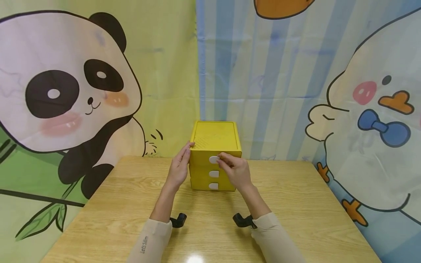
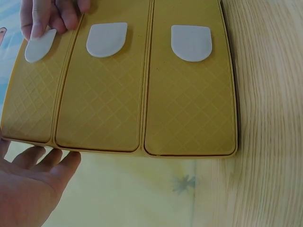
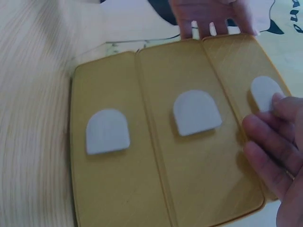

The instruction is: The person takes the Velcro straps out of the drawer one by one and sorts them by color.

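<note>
A yellow three-drawer box [image 1: 215,137] stands on the table, its front towards me. Each drawer carries a white rounded handle, the middle one [image 1: 214,174] and bottom one [image 1: 213,186] untouched. My left hand [image 1: 179,168] rests along the box's left side, fingers stretched out, the tips at its upper edge. With thumb and fingers, my right hand [image 1: 236,170] pinches the top drawer's handle [image 3: 265,92] at its side. All three drawer fronts [image 2: 189,109] sit flush in the left wrist view.
The wooden table [image 1: 131,204] runs up to a cloth backdrop [image 1: 171,73] with a panda and a bird on it, close behind the box. Black camera mounts [image 1: 178,220] stick out at both wrists.
</note>
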The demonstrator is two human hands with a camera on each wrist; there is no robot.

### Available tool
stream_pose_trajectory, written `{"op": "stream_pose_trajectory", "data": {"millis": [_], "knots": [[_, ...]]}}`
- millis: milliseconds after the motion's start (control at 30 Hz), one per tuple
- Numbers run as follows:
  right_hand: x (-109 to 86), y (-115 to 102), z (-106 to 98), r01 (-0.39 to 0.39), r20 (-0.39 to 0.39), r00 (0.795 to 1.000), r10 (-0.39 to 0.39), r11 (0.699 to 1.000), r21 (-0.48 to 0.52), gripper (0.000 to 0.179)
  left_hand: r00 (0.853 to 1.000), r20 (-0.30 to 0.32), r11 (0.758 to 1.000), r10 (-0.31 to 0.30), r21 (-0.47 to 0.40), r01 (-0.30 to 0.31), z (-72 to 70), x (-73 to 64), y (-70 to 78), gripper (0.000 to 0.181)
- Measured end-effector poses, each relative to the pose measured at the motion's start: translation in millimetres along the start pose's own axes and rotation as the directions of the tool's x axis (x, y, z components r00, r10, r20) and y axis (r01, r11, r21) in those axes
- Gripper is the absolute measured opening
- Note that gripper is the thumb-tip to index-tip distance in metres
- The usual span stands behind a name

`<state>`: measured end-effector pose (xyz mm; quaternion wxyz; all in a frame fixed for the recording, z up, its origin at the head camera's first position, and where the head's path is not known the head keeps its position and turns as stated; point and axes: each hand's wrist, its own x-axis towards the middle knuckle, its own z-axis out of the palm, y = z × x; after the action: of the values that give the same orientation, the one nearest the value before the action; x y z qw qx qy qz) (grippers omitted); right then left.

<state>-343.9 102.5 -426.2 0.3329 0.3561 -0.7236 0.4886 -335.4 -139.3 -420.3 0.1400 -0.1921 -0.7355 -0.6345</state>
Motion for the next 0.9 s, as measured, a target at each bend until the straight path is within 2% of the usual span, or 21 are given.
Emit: {"op": "stream_pose_trajectory", "data": {"millis": [200, 433, 533, 900], "knots": [[-0.5, -4, 0, 0.004, 0.000, 1.000, -0.004, 0.997, -0.073, 0.004, 1.000, 0.008, 1.000, 0.004, 0.002, -0.004, -0.9, -0.6, -2.5, 0.047], [-1.3, -14, -2, 0.080, -0.010, 0.996, -0.084, 0.975, -0.209, 0.006, 0.999, 0.027, 0.999, 0.019, -0.047, -0.017, -1.3, -0.3, -4.1, 0.051], [-1.0, -19, -4, 0.097, -0.001, 0.995, -0.100, 0.969, -0.228, 0.007, 0.999, 0.040, 0.998, 0.015, -0.066, -0.012, -2.0, -0.1, -4.4, 0.052], [0.1, -36, -14, 0.032, 0.072, 0.997, -0.016, 0.973, -0.226, 0.005, 0.995, 0.094, 0.996, -0.013, -0.083, 0.021, -5.4, 1.0, -1.2, 0.056]]}}
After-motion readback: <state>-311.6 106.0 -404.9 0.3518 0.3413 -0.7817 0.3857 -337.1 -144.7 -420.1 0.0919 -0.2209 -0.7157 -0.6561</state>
